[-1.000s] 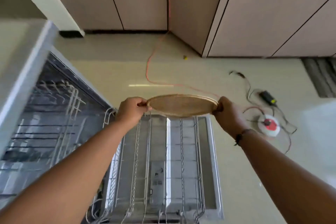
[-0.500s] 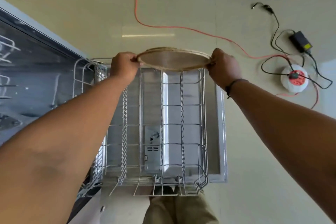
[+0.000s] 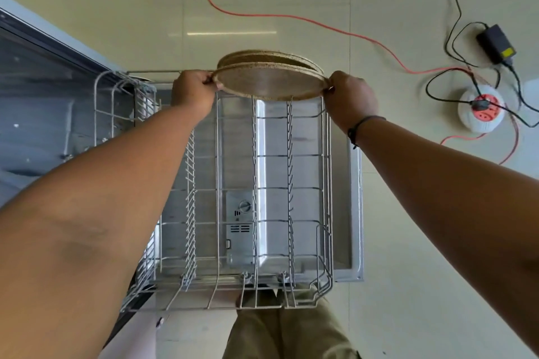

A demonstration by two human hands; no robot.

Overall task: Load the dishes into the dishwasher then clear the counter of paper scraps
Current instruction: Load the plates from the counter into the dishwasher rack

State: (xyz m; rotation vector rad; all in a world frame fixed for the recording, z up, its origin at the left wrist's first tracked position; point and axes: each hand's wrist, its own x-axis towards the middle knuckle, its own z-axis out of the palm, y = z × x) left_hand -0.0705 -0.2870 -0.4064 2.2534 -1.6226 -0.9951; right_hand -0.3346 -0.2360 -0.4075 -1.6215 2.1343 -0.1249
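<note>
I hold 2 stacked speckled tan plates [image 3: 269,79] between my hands, above the far end of the pulled-out dishwasher rack [image 3: 253,183]. My left hand [image 3: 194,90] grips their left rim with fingers curled over the edge, and my right hand [image 3: 348,96] grips the right rim the same way; a dark cord bracelet [image 3: 358,128] sits on that wrist. The plates are tilted, the lower face turned toward me, the bottom edge just above the rack's far wire.

The rack holds no dishes. 2 rows of upright tines run its length, 1 near my left forearm [image 3: 190,207] and 1 toward the right [image 3: 289,172]. Through the wires shows the open dishwasher door [image 3: 354,213] with its detergent dispenser [image 3: 240,227]. To the left is the dark dishwasher tub [image 3: 38,114], and a second raised wire basket [image 3: 116,99] stands at the rack's far left corner.

On the tiled floor [image 3: 423,242] beyond, an orange cable [image 3: 291,18] curves from the top edge toward a round white socket reel [image 3: 480,109] with a red centre. Black cords [image 3: 453,23] loop between it and a black power adapter [image 3: 495,44]. All lie well apart from the rack. My khaki trousers [image 3: 285,335] show below its near edge.
</note>
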